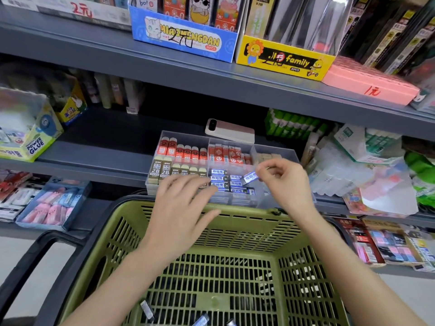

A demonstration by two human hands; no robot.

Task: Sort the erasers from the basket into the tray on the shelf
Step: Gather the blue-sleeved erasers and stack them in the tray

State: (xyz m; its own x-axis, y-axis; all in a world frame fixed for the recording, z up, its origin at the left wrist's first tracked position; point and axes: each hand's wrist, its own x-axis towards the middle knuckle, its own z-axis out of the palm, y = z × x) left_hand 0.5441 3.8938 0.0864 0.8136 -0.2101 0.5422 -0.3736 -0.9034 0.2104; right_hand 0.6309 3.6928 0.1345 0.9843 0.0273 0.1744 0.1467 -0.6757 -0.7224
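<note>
A clear divided tray (277, 149) stands on the middle shelf, holding rows of red, olive 2B and blue erasers. My right hand (286, 182) pinches a blue eraser (250, 178) just above the tray's blue section (226, 182). With its fingers spread and straight, my left hand (181, 203) hovers over the tray's front edge and grips nothing. Below, the green basket (235, 222) holds a few dark-sleeved erasers (147, 309) near its front.
A phone (229, 130) lies on the shelf behind the tray. Green glue sticks (292, 124) and plastic packs crowd the right; a Power Glue box (30, 135) stands on the left. The shelf above carries a blue box (186, 41) and a yellow box (282, 60).
</note>
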